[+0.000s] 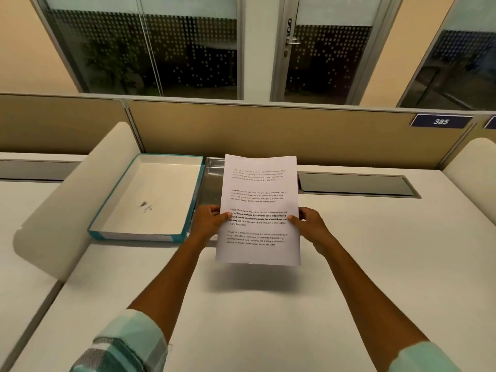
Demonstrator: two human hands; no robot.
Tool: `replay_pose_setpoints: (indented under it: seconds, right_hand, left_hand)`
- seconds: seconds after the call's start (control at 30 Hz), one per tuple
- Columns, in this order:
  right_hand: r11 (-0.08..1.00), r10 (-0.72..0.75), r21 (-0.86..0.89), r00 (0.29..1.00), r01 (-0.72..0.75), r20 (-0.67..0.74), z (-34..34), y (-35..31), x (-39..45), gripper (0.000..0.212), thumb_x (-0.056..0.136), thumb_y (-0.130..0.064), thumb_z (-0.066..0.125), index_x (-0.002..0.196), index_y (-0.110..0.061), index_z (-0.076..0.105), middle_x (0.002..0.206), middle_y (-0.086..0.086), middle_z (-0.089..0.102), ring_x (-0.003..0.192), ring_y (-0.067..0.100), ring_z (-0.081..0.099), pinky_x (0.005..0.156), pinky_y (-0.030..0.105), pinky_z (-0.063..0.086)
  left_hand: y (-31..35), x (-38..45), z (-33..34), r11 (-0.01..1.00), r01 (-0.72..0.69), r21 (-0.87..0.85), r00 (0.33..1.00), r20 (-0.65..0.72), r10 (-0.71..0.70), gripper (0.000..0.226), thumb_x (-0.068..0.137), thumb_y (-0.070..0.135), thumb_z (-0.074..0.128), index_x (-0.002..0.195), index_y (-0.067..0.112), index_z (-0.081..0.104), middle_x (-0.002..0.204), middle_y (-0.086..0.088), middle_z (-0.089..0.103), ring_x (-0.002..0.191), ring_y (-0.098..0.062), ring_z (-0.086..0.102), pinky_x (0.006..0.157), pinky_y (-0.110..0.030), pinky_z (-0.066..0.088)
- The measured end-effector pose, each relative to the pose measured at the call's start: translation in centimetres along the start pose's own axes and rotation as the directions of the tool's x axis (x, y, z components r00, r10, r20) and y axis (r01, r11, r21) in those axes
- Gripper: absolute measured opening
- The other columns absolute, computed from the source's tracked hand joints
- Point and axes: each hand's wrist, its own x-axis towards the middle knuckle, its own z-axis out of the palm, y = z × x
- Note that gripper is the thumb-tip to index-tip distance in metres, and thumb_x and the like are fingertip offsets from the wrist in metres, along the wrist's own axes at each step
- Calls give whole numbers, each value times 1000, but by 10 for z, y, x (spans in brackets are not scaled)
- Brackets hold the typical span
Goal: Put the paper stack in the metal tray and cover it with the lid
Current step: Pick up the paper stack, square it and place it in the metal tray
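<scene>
I hold the paper stack (259,200), white sheets with printed paragraphs, upright above the desk. My left hand (210,220) pinches its left edge and my right hand (308,224) pinches its right edge. Behind the sheets lies the metal tray (213,178), mostly hidden by the paper; only its left part shows. To the left of the tray rests the lid (150,200), a teal-edged box lid lying upside down with its white inside facing up.
A rounded white divider (69,200) rises left of the lid. A tan partition wall (268,130) runs along the desk's far edge. A dark cable flap (357,185) is set into the desk right of the tray.
</scene>
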Motion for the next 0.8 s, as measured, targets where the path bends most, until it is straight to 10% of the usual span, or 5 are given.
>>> replay_pose_setpoints:
  seconds: [0.23,0.8]
  right_hand:
    - [995,101,24,995,-101,12,45,-37,60,32,94,-15,59,123,-3,59,124,15,65,110,34,63,94,52,54]
    - [941,299,-154,954,-300,-33,98,-27,172,38,93,-20,60,127,-3,55,129,15,62,110,33,63,85,35,53]
  left_hand:
    - [0,60,-35,991,26,130,999,-28,-23,36,83,27,73,107,0,68,116,-18,70,95,-37,70,88,-47,57]
    - [-27,169,-15,956,62,287,998,-44,-51,31,88,25,66,109,2,69,116,-18,70,94,-37,70,83,-40,56]
